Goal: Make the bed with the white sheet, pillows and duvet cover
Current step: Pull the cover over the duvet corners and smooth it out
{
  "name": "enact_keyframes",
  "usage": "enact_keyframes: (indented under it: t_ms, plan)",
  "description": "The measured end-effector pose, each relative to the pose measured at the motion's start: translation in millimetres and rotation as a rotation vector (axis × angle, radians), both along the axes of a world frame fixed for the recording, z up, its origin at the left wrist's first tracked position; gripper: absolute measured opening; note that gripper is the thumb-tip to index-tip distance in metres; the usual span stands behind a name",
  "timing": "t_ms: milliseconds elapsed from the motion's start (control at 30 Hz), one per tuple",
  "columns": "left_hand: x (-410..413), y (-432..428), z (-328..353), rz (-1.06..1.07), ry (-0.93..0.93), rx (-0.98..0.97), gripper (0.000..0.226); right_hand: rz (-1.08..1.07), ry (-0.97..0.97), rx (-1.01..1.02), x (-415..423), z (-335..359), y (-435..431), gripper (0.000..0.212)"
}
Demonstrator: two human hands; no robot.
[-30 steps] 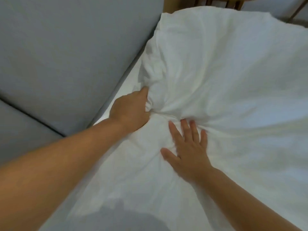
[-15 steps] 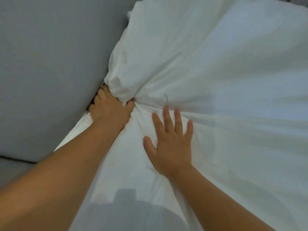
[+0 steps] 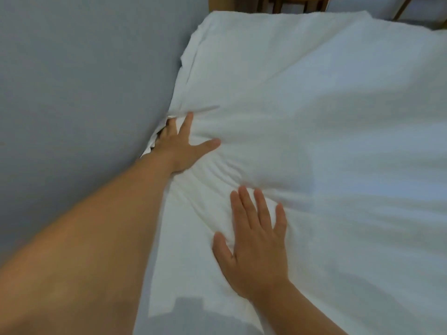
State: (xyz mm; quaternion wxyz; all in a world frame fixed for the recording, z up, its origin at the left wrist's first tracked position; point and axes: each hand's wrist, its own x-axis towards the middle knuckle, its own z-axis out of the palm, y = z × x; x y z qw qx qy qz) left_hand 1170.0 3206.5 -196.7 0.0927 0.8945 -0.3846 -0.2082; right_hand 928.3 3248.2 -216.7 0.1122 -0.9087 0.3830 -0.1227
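Grey wall filling the whole 9 o'clock side, from the top edge down past the forearm. White duvet spread over the rest of the view from centre out to 3 o'clock, puffed and soft, its far edge at 12 o'clock, its left border pressed against the wall. Creases fanning out across the cloth between the two hands. Flatter white sheet showing at 6 o'clock, between the two forearms, with a dark shadow across its lower end. Wooden furniture just visible beyond the duvet's far edge at 12 o'clock, too cropped to identify further.

Left hand a little toward 10 o'clock of centre, reaching in along the wall. Thumb stretched out toward 3 o'clock and index finger pointing to 12, both straight and lying flat on the duvet. Remaining fingers tucked into the gap between duvet edge and wall, partly hidden there, so cannot tell whether any cloth is caught by them.

Right hand at about 5 o'clock from centre, palm down on the duvet, all fingers straight and spread wide, thumb out toward 9 o'clock, pressing flat and gripping nothing. Hands well apart, bunched creases between them.
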Motion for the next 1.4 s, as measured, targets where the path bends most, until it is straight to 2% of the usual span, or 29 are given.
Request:
enact_keyframes:
  t_ms: [67,133,200,267,367,433,633,733,800,900,1033,1167,1233,1300,1400]
  plan:
    - [-8.4,-5.5,1.6,-0.004,-0.060,-0.045,0.108,0.000,0.021,0.000,1.0,-1.5,-0.8,0.069]
    - [-26.3,-0.3,9.8,0.006,-0.221,-0.115,0.085,0.008,0.030,0.003,0.5,-0.9,-0.8,0.068]
    - [-59.0,24.3,14.1,-0.012,-0.298,-0.302,0.062,0.013,0.026,0.002,0.1,0.1,-0.2,0.068]
    - [-113.1,75.3,9.2,-0.068,-0.278,-0.463,0.052,0.014,0.008,0.010,0.0,0.9,0.2,0.069]
    - [-165.1,133.3,-6.1,-0.075,-0.323,-0.359,0.054,0.021,-0.010,0.042,-0.5,0.5,-0.5,0.073]
    - [-162.5,131.6,-8.1,-0.035,-0.283,-0.271,0.052,0.021,-0.014,0.035,-0.8,-1.5,0.2,0.075]
    - [-145.8,125.3,-17.5,-0.136,-0.388,-0.167,0.058,-0.082,0.077,0.029,-8.2,-2.7,10.0,0.069]
    - [-166.1,152.6,-10.9,-0.161,-0.344,-0.103,0.095,-0.166,0.175,0.039,-63.4,-2.1,33.0,0.072]
    - [-188.9,189.5,-9.0,-0.161,-0.292,-0.073,0.110,-0.212,0.245,0.067,-109.1,0.8,56.6,0.074]
    - [-226.7,256.1,-5.4,-0.187,-0.226,-0.018,0.112,-0.277,0.309,0.140,-169.2,11.7,104.6,0.075]
    - [-254.6,321.4,9.2,-0.173,-0.183,0.101,0.102,-0.318,0.322,0.211,-240.0,28.9,183.6,0.075]
    - [-280.1,350.0,31.9,-0.130,-0.206,0.369,0.110,-0.273,0.438,0.320,-304.7,44.6,250.8,0.076]
    - [-292.8,338.9,47.0,-0.045,-0.201,0.493,0.105,-0.210,0.499,0.333,-322.0,51.1,260.7,0.075]
    - [-322.7,327.7,56.9,-0.045,-0.175,0.428,0.093,-0.187,0.489,0.357,-323.7,55.1,258.3,0.076]
    - [-391.9,350.4,48.4,-0.202,-0.141,0.160,0.074,-0.148,0.374,0.316,-312.0,55.3,260.0,0.074]
